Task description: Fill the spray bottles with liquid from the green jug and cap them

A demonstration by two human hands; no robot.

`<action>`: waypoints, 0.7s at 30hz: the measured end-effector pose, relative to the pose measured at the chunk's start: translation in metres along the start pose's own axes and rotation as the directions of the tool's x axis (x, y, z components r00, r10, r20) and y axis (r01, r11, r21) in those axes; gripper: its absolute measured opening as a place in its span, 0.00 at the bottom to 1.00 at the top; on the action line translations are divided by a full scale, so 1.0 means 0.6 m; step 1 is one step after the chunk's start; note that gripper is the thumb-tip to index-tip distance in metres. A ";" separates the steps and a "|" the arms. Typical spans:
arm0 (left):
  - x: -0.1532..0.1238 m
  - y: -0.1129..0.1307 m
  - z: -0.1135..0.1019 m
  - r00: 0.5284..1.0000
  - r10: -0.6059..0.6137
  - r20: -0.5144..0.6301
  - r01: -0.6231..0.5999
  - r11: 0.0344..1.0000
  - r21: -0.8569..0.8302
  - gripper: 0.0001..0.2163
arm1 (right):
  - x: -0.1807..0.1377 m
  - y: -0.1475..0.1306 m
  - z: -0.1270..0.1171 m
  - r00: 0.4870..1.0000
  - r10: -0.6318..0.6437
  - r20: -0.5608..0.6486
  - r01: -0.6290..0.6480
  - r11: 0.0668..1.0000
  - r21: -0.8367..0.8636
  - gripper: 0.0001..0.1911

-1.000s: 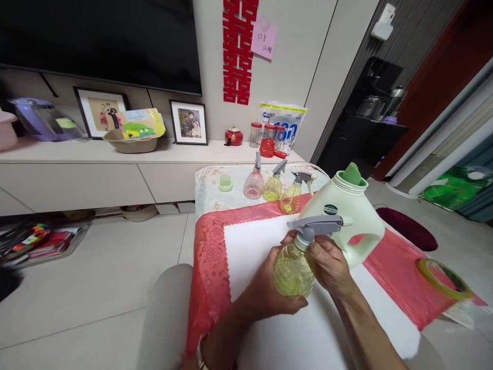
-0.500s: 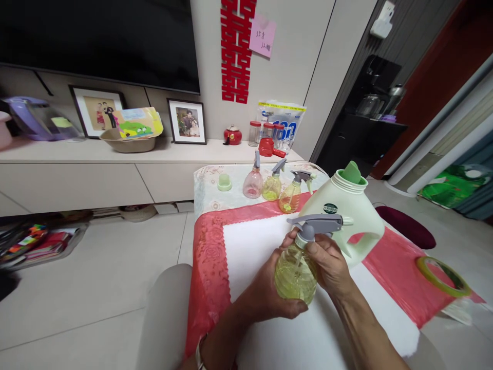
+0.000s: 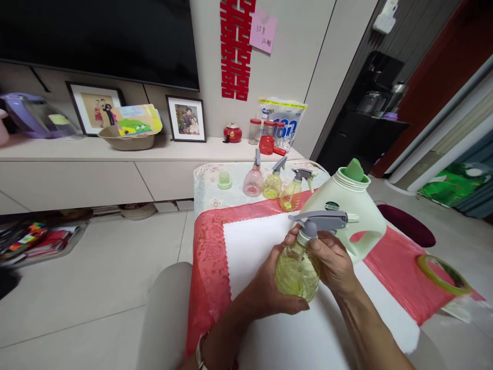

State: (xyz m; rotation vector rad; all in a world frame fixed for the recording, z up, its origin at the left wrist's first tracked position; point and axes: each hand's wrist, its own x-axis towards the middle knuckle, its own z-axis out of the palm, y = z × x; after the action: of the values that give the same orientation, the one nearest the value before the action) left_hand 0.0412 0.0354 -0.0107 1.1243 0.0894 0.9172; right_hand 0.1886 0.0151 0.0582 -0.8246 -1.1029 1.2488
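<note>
The left hand (image 3: 265, 285) curls round one yellow spray bottle (image 3: 297, 275), the right hand (image 3: 339, 262) pinching its neck (image 3: 305, 238), three spray bottles (image 3: 272, 186) and one jug (image 3: 362, 216) beyond the fingers (image 3: 319, 248).

One camera is sitting on the person's head, facing forward and down as I am watching. The left hand (image 3: 265, 285) and right hand (image 3: 334, 259) are showing close up, low and right of centre, over the table (image 3: 208, 246). Farther off, the view is taking in the cabinet (image 3: 165, 180) and wall (image 3: 296, 51), with the TV (image 3: 96, 41) running off the top left edge.
</note>
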 end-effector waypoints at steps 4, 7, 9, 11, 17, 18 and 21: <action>-0.002 0.003 -0.004 0.998 -0.062 -0.012 0.061 0.994 -0.095 0.56 | 0.002 -0.034 0.009 0.992 -0.120 -0.041 0.121 0.993 -0.002 0.24; -0.003 0.005 -0.006 0.993 -0.118 0.007 0.117 0.971 -0.209 0.54 | 0.002 -0.053 0.017 0.975 -0.204 -0.087 0.203 0.979 -0.020 0.25; -0.003 0.007 -0.007 0.990 -0.143 0.008 0.141 0.959 -0.244 0.49 | 0.002 -0.057 0.020 0.966 -0.236 -0.109 0.234 0.972 -0.033 0.25; -0.003 0.009 -0.010 0.986 -0.167 0.005 0.163 0.955 -0.248 0.44 | 0.001 -0.056 0.021 0.959 -0.258 -0.120 0.255 0.966 -0.040 0.25; -0.003 0.021 -0.007 0.979 -0.201 -0.029 0.190 0.958 -0.214 0.40 | -0.007 -0.045 0.014 0.974 -0.218 -0.064 0.216 0.976 -0.037 0.25; -0.003 0.025 -0.004 0.979 -0.201 -0.027 0.191 0.958 -0.214 0.40 | -0.011 -0.043 0.012 0.980 -0.195 -0.039 0.193 0.980 -0.039 0.26; -0.005 0.036 0.004 0.975 -0.221 -0.008 0.215 0.955 -0.203 0.39 | -0.028 -0.040 0.011 0.992 -0.126 0.030 0.128 0.991 -0.049 0.34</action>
State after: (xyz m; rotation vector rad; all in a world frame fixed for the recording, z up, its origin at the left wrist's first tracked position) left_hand 0.0279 0.0345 0.0063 0.8928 0.1399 0.7287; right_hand 0.1901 -0.0061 0.0793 -0.7652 -1.1944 1.1325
